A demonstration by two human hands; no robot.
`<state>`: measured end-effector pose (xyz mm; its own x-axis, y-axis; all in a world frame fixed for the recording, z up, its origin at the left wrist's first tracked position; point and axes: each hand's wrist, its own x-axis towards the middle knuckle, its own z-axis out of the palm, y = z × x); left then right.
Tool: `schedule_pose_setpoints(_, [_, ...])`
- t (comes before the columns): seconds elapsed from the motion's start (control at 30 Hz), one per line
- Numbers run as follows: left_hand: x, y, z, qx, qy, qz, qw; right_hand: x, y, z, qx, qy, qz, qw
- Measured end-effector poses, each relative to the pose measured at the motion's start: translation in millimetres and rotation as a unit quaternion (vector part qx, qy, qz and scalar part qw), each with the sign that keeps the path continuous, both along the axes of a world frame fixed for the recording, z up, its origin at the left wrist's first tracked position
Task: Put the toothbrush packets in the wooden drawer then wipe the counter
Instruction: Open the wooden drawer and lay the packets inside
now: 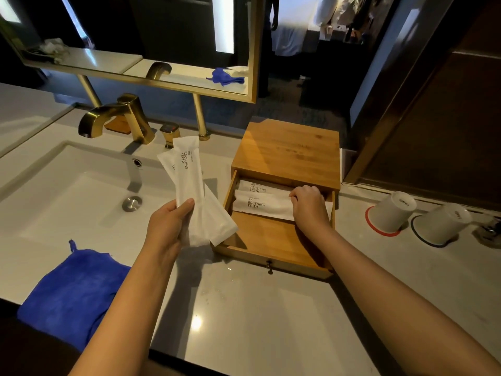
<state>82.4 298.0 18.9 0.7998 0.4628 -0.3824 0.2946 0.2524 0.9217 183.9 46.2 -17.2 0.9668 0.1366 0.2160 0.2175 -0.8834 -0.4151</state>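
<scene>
A wooden drawer box (290, 150) stands on the grey counter (244, 308) with its drawer (271, 240) pulled out. Two white toothbrush packets (260, 202) marked "BRUSHING TEETH" lie across the back of the drawer. My right hand (309, 206) rests on their right ends, fingers curled down onto them. My left hand (168, 223) holds two more white packets (189, 191) upright, left of the drawer and over the sink's edge. A blue cloth (70, 291) lies on the counter's front left edge.
A white sink (67, 202) with a gold faucet (113, 118) fills the left. Two upturned white cups (393, 213) stand on the counter at the right. A gold-framed mirror (162, 44) hangs behind. A dark door (433, 118) is at the right.
</scene>
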Motion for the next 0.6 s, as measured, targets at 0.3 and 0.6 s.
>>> schedule_pose_setpoints(0.3, [0,-3,0,0.023,0.003,-0.006,1.000,4,-3,-25,-0.018,0.006,-0.002,1.000])
schedule_pose_setpoints(0.6, [1,-9,-1,0.033,0.009,-0.012,0.999,8,-4,-21,0.012,0.022,0.012,1.000])
